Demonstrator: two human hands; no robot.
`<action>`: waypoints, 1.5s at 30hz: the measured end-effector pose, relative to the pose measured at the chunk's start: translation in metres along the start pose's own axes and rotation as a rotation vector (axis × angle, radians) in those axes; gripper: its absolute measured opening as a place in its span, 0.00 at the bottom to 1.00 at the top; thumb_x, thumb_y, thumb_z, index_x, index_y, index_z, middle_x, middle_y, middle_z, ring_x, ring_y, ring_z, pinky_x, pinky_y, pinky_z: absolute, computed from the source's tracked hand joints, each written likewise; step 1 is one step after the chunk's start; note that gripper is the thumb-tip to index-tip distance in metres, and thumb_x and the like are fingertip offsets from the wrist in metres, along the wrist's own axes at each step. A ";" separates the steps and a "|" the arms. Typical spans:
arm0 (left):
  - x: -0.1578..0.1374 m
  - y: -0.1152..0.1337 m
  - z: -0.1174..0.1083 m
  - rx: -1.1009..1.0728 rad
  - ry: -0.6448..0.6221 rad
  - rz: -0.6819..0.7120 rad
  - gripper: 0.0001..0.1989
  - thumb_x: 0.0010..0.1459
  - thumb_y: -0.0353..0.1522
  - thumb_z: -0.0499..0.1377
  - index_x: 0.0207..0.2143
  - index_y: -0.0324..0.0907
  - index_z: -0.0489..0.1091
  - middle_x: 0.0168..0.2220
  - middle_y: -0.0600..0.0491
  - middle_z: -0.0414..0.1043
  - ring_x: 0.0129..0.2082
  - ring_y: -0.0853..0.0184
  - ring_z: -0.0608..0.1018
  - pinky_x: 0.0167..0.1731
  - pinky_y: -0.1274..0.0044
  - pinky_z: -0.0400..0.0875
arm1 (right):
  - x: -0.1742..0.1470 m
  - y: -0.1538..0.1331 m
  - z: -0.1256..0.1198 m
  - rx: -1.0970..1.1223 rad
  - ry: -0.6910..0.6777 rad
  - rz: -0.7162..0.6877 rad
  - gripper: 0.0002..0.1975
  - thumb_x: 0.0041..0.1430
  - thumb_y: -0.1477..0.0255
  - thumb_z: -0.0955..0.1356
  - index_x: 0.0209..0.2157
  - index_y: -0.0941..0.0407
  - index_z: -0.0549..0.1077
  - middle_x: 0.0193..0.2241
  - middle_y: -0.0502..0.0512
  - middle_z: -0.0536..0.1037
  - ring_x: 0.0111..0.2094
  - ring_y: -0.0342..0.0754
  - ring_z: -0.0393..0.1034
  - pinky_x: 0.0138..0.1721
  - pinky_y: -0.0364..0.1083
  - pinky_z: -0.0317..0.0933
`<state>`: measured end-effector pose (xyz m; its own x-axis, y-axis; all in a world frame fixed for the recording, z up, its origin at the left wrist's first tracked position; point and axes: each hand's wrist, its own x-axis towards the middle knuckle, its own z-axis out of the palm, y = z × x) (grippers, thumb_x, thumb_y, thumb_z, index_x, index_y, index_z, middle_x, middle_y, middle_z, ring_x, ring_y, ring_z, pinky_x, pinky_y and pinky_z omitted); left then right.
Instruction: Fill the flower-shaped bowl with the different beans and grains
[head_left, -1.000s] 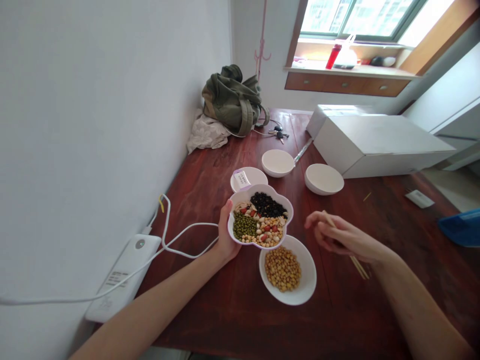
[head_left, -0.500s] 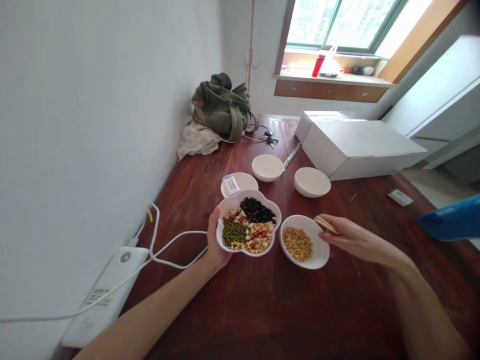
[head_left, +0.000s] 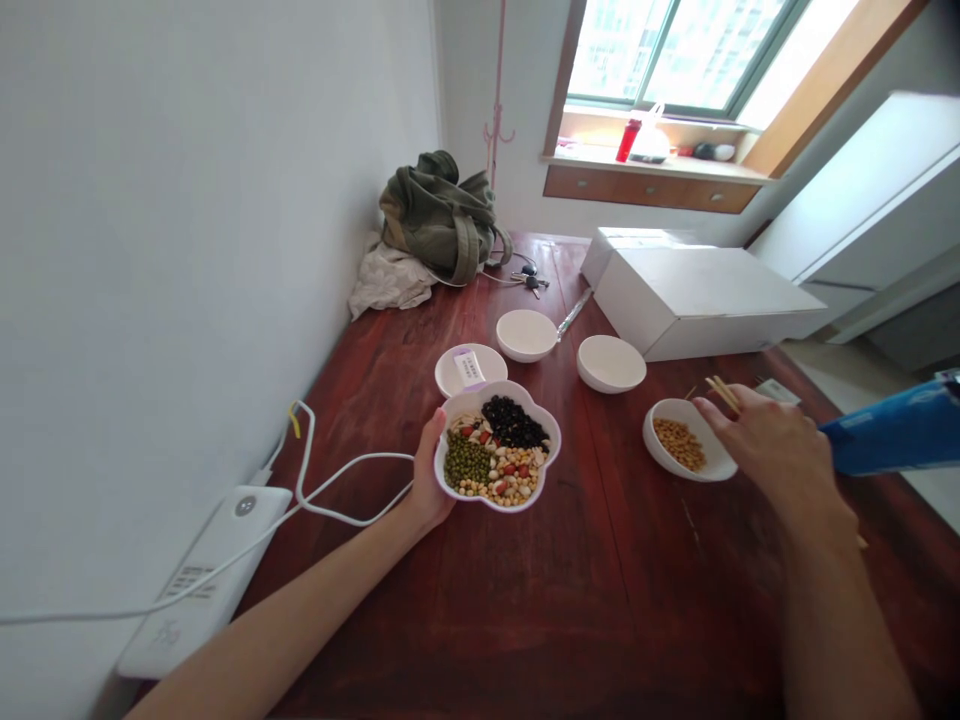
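Observation:
My left hand grips the left rim of a white flower-shaped bowl, thumb at the edge. In that bowl lie black beans, green mung beans, and a pale mix with peanuts. Farther right, my right hand is closed around wooden chopsticks. Its thumb meets the right rim of a round white bowl holding yellow soybeans. Whether fingers also grip that rim from beneath is hidden.
Two white bowls and a white saucer with a small packet stand behind. A white box, blue container, olive bag and keys surround them. A power bank with its cable lies left.
The soybean bowl has moved right and away from me, along with my right hand and the chopsticks. My left hand and the flower-shaped bowl stay almost where they were.

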<state>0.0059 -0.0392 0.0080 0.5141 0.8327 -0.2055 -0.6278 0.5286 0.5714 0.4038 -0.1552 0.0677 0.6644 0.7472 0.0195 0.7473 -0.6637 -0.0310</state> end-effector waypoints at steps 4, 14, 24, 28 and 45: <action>0.000 -0.001 -0.003 -0.008 -0.031 -0.013 0.33 0.62 0.52 0.69 0.60 0.38 0.81 0.56 0.40 0.87 0.64 0.38 0.82 0.70 0.51 0.71 | -0.013 -0.050 -0.005 -0.055 0.051 -0.239 0.32 0.77 0.48 0.56 0.57 0.55 0.80 0.49 0.73 0.84 0.45 0.71 0.81 0.43 0.60 0.69; 0.002 0.000 -0.007 -0.033 -0.082 -0.055 0.35 0.63 0.52 0.69 0.64 0.38 0.78 0.57 0.38 0.86 0.62 0.38 0.83 0.69 0.51 0.72 | 0.018 -0.130 0.005 -0.102 -0.024 -0.517 0.22 0.73 0.55 0.69 0.51 0.59 0.83 0.49 0.72 0.86 0.48 0.62 0.83 0.47 0.51 0.69; 0.002 0.001 -0.012 -0.092 -0.096 -0.080 0.39 0.64 0.56 0.67 0.65 0.39 0.77 0.59 0.38 0.85 0.64 0.37 0.82 0.70 0.49 0.71 | -0.056 -0.146 0.004 -0.009 -0.223 -0.820 0.18 0.77 0.65 0.65 0.37 0.55 0.83 0.40 0.63 0.87 0.39 0.55 0.83 0.37 0.48 0.61; 0.003 0.002 -0.011 -0.106 -0.094 -0.101 0.39 0.63 0.56 0.67 0.65 0.39 0.77 0.59 0.38 0.85 0.63 0.37 0.82 0.69 0.49 0.71 | -0.099 -0.147 0.013 0.035 -0.351 -0.940 0.15 0.75 0.61 0.69 0.37 0.53 0.84 0.38 0.58 0.88 0.37 0.56 0.83 0.35 0.49 0.58; 0.005 0.008 -0.016 -0.136 -0.217 -0.259 0.36 0.64 0.56 0.65 0.62 0.38 0.78 0.56 0.37 0.86 0.63 0.35 0.82 0.68 0.46 0.71 | -0.039 -0.110 -0.025 0.348 -0.504 -0.825 0.22 0.74 0.50 0.67 0.55 0.50 0.79 0.41 0.57 0.86 0.41 0.57 0.79 0.42 0.50 0.65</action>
<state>-0.0056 -0.0283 -0.0008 0.7694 0.6213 -0.1480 -0.5245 0.7469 0.4088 0.2958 -0.1120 0.0952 -0.1960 0.9473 -0.2532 0.8718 0.0502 -0.4872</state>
